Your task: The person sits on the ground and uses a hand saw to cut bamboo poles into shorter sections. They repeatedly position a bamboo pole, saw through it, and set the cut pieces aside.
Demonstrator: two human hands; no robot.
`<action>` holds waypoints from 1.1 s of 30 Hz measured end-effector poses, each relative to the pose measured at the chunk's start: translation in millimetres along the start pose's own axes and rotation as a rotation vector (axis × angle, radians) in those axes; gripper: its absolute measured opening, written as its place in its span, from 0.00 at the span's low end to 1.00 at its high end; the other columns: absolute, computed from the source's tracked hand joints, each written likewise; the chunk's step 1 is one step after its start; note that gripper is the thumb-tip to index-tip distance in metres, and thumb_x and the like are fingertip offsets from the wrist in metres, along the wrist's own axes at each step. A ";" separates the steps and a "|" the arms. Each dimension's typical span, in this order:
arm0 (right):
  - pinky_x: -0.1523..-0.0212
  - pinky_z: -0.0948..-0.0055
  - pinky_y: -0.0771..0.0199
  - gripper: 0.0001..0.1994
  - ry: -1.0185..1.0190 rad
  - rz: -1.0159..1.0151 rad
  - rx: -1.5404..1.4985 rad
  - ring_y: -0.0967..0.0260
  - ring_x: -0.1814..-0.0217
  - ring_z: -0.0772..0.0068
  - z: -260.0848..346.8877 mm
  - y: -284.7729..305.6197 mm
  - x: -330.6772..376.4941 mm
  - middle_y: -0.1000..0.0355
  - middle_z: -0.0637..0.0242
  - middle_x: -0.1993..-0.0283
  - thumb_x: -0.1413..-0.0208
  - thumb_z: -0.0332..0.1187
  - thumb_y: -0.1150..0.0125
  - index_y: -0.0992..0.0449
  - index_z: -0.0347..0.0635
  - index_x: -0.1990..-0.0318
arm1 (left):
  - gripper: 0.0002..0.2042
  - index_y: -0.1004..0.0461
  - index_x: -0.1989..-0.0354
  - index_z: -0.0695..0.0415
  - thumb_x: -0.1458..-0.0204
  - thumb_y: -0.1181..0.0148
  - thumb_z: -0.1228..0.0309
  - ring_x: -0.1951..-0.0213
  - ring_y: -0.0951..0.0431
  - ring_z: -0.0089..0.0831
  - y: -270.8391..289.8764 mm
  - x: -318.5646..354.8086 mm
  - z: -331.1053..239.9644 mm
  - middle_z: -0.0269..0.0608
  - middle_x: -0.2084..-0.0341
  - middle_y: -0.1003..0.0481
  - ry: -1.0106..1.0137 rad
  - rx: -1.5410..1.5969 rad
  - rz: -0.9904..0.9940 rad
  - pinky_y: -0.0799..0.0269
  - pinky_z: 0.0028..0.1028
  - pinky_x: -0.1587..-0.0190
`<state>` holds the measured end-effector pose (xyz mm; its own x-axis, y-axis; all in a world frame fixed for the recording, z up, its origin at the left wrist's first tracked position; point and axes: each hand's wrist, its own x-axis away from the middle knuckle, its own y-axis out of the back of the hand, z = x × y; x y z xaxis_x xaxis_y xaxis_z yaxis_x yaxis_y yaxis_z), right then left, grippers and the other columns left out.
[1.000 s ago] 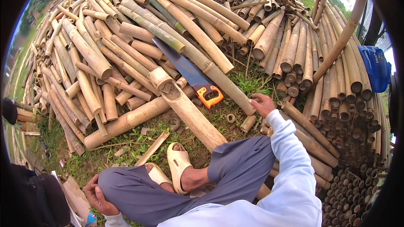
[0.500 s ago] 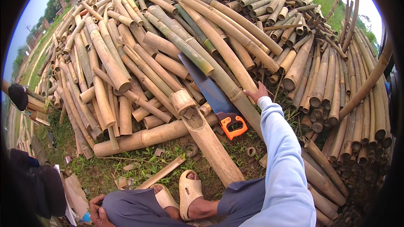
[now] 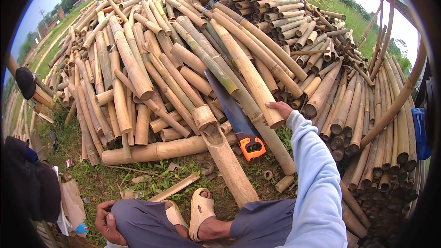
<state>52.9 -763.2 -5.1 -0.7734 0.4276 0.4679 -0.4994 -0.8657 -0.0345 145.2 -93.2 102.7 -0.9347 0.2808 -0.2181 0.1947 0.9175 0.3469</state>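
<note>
Left hand point(image 3: 109, 225) is just resting on the knee point(image 3: 140, 220), fingers loosely bent and empty as far as I can see. Up and right of it there's an orange-handled saw point(image 3: 232, 115), just left of the right hand point(image 3: 280, 111), which is curled round the lower end of a long bamboo pole point(image 3: 247, 73) running up and left from it.

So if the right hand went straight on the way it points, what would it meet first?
The bamboo pole right at it: the right hand appears to grasp that pole's near end. Beyond, leftward, the neighbouring pole seems next, though depth is unclear.
</note>
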 end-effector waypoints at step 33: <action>0.45 0.57 0.24 0.38 0.792 -0.296 0.534 0.25 0.44 0.51 -120.3 -348.1 98.9 0.30 0.49 0.43 0.44 0.42 0.27 0.38 0.39 0.30 | 0.35 0.28 0.44 0.62 0.62 0.20 0.64 0.55 0.18 0.39 -49.2 -278.9 56.7 0.51 0.56 0.19 -0.175 -0.188 0.100 0.23 0.36 0.48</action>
<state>103.3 -388.2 -53.0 -0.7805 0.5270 -0.3364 -0.6235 -0.6165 0.4808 413.1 -200.6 94.7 -0.8448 0.4270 -0.3223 0.2099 0.8187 0.5345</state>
